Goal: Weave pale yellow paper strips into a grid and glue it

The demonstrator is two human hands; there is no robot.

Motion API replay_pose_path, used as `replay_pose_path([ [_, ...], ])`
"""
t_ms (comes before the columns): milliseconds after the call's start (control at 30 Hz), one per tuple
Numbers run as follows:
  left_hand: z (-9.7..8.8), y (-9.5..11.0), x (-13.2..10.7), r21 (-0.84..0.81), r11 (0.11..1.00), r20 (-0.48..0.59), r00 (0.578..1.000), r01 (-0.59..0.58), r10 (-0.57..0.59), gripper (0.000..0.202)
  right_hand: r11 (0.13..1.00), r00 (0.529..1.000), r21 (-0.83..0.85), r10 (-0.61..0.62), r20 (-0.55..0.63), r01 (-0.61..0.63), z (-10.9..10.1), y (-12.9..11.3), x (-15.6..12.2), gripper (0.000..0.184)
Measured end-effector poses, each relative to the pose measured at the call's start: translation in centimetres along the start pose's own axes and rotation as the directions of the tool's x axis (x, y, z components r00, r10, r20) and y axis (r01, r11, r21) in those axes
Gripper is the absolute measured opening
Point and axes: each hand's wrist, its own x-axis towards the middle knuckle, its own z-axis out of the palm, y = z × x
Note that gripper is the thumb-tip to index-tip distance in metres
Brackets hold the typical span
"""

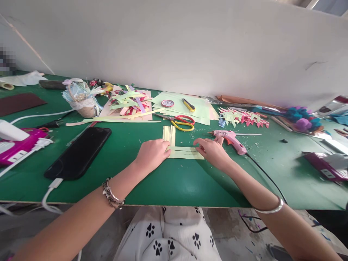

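Note:
Pale yellow paper strips lie on the green table in an L shape, some upright and some running to the right. Over the corner where they meet, my left hand is closed, its fingertips pressed on the paper. My right hand is at the right end of the level strips, fingers bent and apart; whether its fingertips touch the paper I cannot tell. Close beyond that hand lies a pink glue gun. Scissors with red and yellow handles rest above the strips.
At the back are a pile of coloured paper strips, light green sheets, a yellow cutter, a round tape and zigzag-cut paper pieces. A black phone with a cable lies left, a wrapped pot behind it.

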Motion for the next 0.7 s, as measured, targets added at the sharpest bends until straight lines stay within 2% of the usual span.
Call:
replay_pose_path([
  [167, 0.0, 0.1, 0.0, 0.064, 0.998, 0.012, 1.0, -0.024, 0.023, 0.021, 1.0, 1.0, 0.006, -0.003, 0.005, 0.003, 0.0, -0.1, 0.0, 0.022],
  [433, -0.1, 0.0, -0.1, 0.043, 0.999, 0.006, 1.0, -0.029, 0.028, 0.02, 0.998, 0.998, -0.052, 0.046, 0.039, -0.044, -0.1, -0.1, -0.1, 0.022],
  [567, -0.3, -0.3, 0.0, -0.047, 0.999, -0.006, 1.0, -0.024, 0.023, 0.025, 0.988, 0.992, -0.098, 0.117, -0.054, -0.122, -0.6, -0.7, -0.2, 0.027],
  [633, -0.3, -0.6, 0.0, -0.091, 0.996, -0.021, 1.0, -0.005, 0.003, 0.029, 0.99, 0.99, -0.113, 0.067, -0.124, -0.081, -0.8, -1.7, -0.2, 0.031],
  [700, -0.3, -0.8, 0.1, -0.116, 0.993, -0.04, 0.999, 0.02, -0.024, 0.033, 0.988, 0.988, -0.148, -0.06, -0.144, 0.038, -0.9, -2.9, 0.1, 0.037],
])
